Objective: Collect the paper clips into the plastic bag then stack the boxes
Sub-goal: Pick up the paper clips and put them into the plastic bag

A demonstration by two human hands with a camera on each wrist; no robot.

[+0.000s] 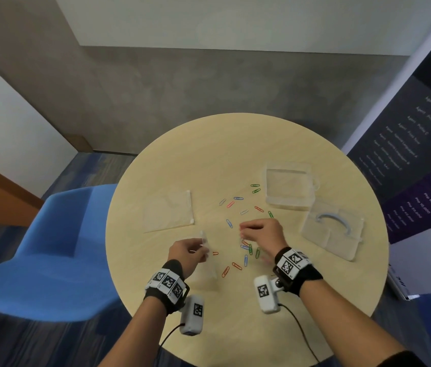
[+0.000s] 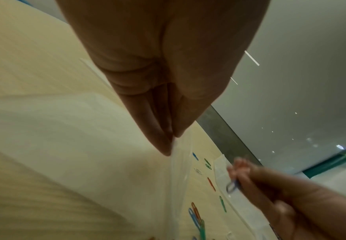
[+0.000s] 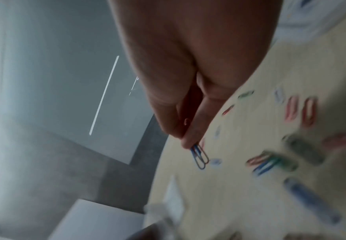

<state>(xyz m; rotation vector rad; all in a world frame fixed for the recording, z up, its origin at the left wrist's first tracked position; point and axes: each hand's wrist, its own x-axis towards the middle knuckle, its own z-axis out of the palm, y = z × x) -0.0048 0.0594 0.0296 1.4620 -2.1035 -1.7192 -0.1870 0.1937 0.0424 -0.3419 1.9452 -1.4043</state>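
Roughly twenty coloured paper clips (image 1: 238,229) lay scattered mid-worktop (image 1: 235,144): red, blue, green, white. Left hand (image 1: 186,251) pinched a clear plastic bag (image 1: 207,254) upright; right hand (image 1: 260,230) pinched two blue clips (image 3: 199,155). Two clear boxes (image 1: 290,185) sat right, another flat bag (image 1: 168,211) left. Banner (image 1: 421,144) text read "Referral's", "Agent".

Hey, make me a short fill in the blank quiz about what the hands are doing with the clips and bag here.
1. The left hand pinches the clear plastic ____.
2. The right hand pinches a ____ paper clip.
3. The two clear boxes lie on the person's ____ side of the table.

Missing words: bag; blue; right
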